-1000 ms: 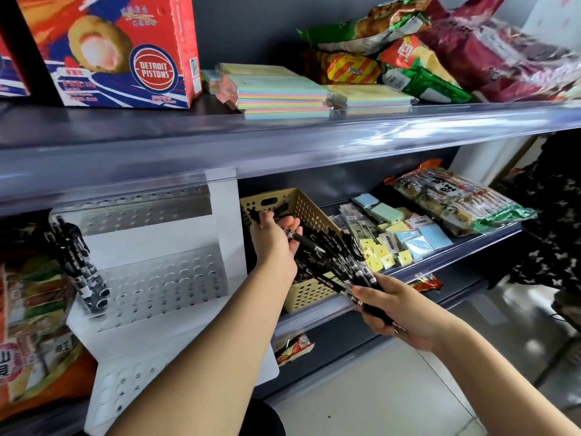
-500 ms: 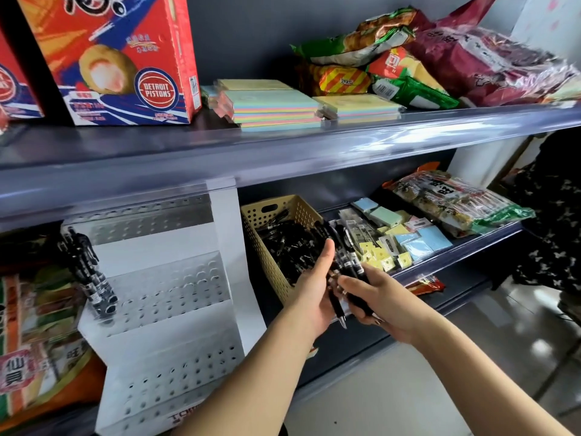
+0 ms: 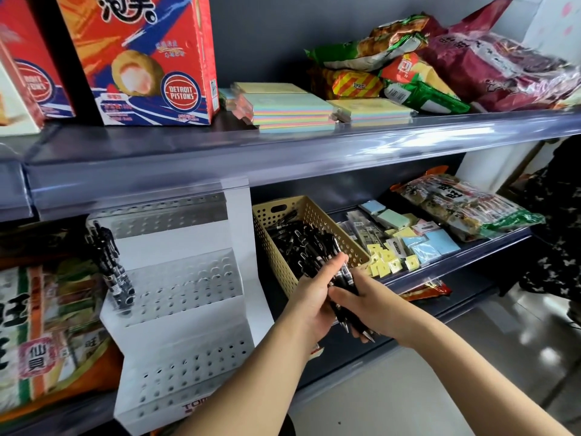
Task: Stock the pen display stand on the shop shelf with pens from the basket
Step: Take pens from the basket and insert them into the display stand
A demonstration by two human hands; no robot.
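Note:
A tan perforated basket [image 3: 327, 221] on the middle shelf holds several black pens [image 3: 295, 243]. In front of its near end my right hand [image 3: 374, 306] grips a bundle of black pens [image 3: 342, 278], tips pointing down toward me. My left hand [image 3: 311, 297] is pressed against the same bundle from the left, fingers curled round it. The white stepped pen display stand [image 3: 185, 297] with rows of holes stands to the left of the basket. Several black pens [image 3: 110, 262] stand in its upper left holes; the other holes are bare.
Small sticky-note packs [image 3: 405, 243] and a snack bag [image 3: 465, 206] lie right of the basket. Snack bags [image 3: 47, 313] crowd the stand's left side. The upper shelf edge [image 3: 283, 152] overhangs the stand, carrying red boxes [image 3: 141, 58], pastel notepads [image 3: 292, 111] and snack bags. Grey floor lies below right.
My left hand came back from the basket's far end to the bundle in my right hand and now closes on it. Both hands sit slightly lower and nearer me; the view has risen.

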